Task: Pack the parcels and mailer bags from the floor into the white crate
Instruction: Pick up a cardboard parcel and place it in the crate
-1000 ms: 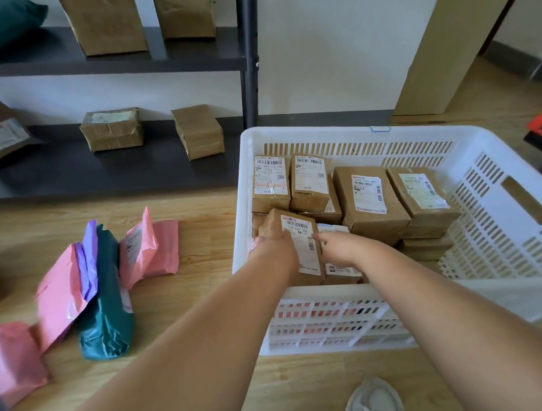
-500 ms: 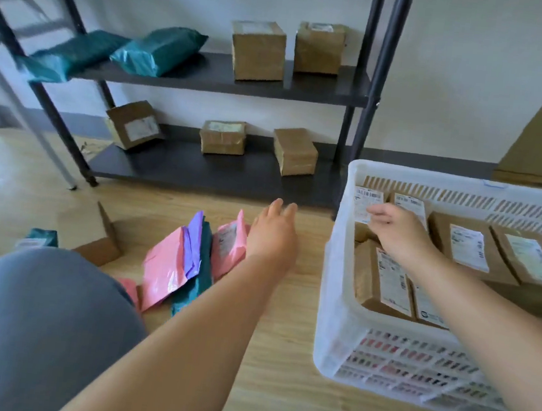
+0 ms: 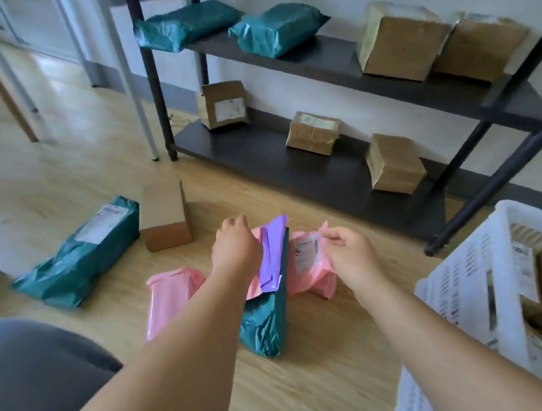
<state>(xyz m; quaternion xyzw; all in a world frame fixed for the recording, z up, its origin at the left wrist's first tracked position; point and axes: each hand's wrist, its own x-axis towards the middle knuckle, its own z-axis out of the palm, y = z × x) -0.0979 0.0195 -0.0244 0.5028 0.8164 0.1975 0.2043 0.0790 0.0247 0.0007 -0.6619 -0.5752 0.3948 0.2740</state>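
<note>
Gathering of the soft mailer bags is being undertaken on the floor (image 3: 330, 362), beside the white crate (image 3: 454, 291), which is standing at the right with brown parcels already inside. The top corner of the labelled pink mailer (image 3: 310, 263) is being pinched between thumb and forefinger of the right hand (image 3: 352, 257). The left hand (image 3: 236, 252) is being held with curled fingers at the top of the purple mailer (image 3: 273, 252), which is leaning against the upright teal mailer (image 3: 264, 321); whether anything is being gripped there cannot be told. A plain pink mailer (image 3: 170, 292), a flat teal mailer (image 3: 80, 252) and a cardboard box (image 3: 167, 221) are lying nearby. A firmer hold on the bundle is probably being called for next, then a carry rightward over the crate's rim.
</note>
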